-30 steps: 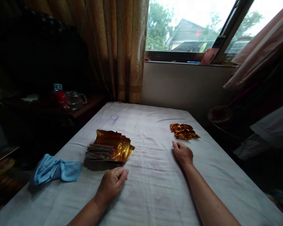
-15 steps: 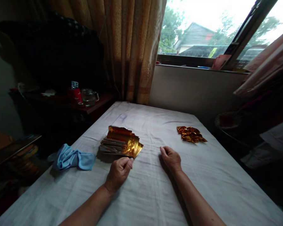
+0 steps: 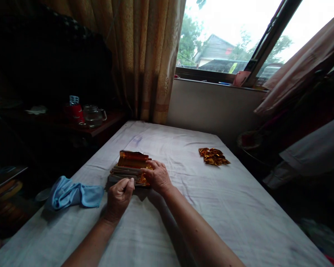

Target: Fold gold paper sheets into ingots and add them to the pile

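A fanned stack of gold foil sheets [image 3: 129, 165] lies on the white cloth-covered table [image 3: 183, 207]. My right hand [image 3: 157, 177] rests on the stack's right side, fingers curled over the sheets. At the stack's near edge my left hand [image 3: 119, 196] has its fingers closed, pinching at the sheets there. A small heap of folded gold foil pieces [image 3: 213, 156] sits apart at the right, untouched.
A crumpled blue cloth [image 3: 72, 194] lies at the table's left edge. A dark side shelf carries a glass mug [image 3: 93, 115] and a red cup [image 3: 75, 111]. Curtains [image 3: 144, 55] and a window [image 3: 233, 40] stand behind; clothing hangs at the right.
My right hand has crossed leftward from the bare cloth onto the gold stack. My left hand has shifted left along the stack's near edge.
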`<state>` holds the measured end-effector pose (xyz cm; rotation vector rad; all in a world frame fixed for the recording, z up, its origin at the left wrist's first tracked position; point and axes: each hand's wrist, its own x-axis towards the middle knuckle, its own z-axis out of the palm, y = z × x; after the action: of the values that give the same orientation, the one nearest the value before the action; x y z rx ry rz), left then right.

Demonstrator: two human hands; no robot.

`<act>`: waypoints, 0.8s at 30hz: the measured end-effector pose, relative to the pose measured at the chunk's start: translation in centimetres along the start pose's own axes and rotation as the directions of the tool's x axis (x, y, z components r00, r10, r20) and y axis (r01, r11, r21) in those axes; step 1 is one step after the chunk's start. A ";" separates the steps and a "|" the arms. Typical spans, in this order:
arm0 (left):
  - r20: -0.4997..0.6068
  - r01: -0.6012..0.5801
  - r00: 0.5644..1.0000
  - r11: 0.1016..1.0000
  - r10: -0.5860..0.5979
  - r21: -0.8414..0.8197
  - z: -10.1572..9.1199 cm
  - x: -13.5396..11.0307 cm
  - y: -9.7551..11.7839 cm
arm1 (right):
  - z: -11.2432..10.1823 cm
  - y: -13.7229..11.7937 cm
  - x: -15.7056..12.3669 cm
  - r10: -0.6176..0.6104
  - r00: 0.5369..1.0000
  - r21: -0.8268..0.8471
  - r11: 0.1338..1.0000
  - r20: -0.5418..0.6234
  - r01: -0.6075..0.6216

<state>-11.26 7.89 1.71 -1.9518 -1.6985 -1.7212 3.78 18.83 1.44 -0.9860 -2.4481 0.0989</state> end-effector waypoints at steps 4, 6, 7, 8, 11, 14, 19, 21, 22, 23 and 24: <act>0.006 -0.034 0.999 0.999 0.034 0.006 0.0 -0.1 0.1 | 0.1 -0.1 0.1 -0.008 1.000 0.006 1.000 -0.020 0.008; 0.008 -0.044 0.999 0.999 0.044 0.008 0.0 -0.1 0.1 | 0.1 -0.1 -0.1 -0.005 0.999 0.014 1.000 -0.035 0.006; 0.008 -0.049 0.999 0.999 0.049 0.009 0.1 -0.2 0.1 | 0.1 0.0 -0.3 0.001 0.999 0.019 1.000 -0.045 0.000; 0.009 -0.053 0.999 0.999 0.053 0.010 0.1 -0.2 0.1 | 0.2 0.1 -0.4 0.011 0.998 0.025 1.000 -0.056 -0.009; 0.021 -0.063 0.998 0.998 0.063 0.014 0.4 -0.3 -0.1 | 0.2 0.4 -0.8 0.042 0.995 0.050 0.998 -0.085 -0.037; 0.037 -0.065 0.997 0.998 0.064 0.023 0.6 -0.5 -0.3 | 0.1 0.6 -1.1 0.040 0.995 0.094 0.995 -0.092 -0.031; 0.044 -0.049 0.998 0.998 0.047 0.045 0.5 -0.6 -0.5 | -0.1 0.8 -1.7 0.016 0.995 0.188 0.982 -0.096 0.003; 0.050 -0.040 0.998 0.998 0.038 0.050 0.5 -0.7 -0.5 | -0.4 1.2 -2.4 0.043 0.991 0.225 0.974 -0.123 -0.015; 0.055 -0.035 0.998 0.998 0.032 0.051 0.6 -0.7 -0.5 | -0.6 1.5 -2.8 0.069 0.988 0.244 0.969 -0.141 -0.032; 0.062 -0.030 0.998 0.998 0.027 0.052 0.6 -0.7 -0.5 | -0.9 1.8 -3.2 0.099 0.982 0.265 0.963 -0.161 -0.053; 0.068 -0.026 0.997 0.998 0.022 0.051 0.7 -0.8 -0.5 | -1.2 2.2 -3.7 0.133 0.974 0.287 0.955 -0.182 -0.077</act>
<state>-10.99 7.99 0.62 -2.0214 -1.7155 -1.6040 8.03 17.85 0.40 -0.9505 -2.1278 0.3544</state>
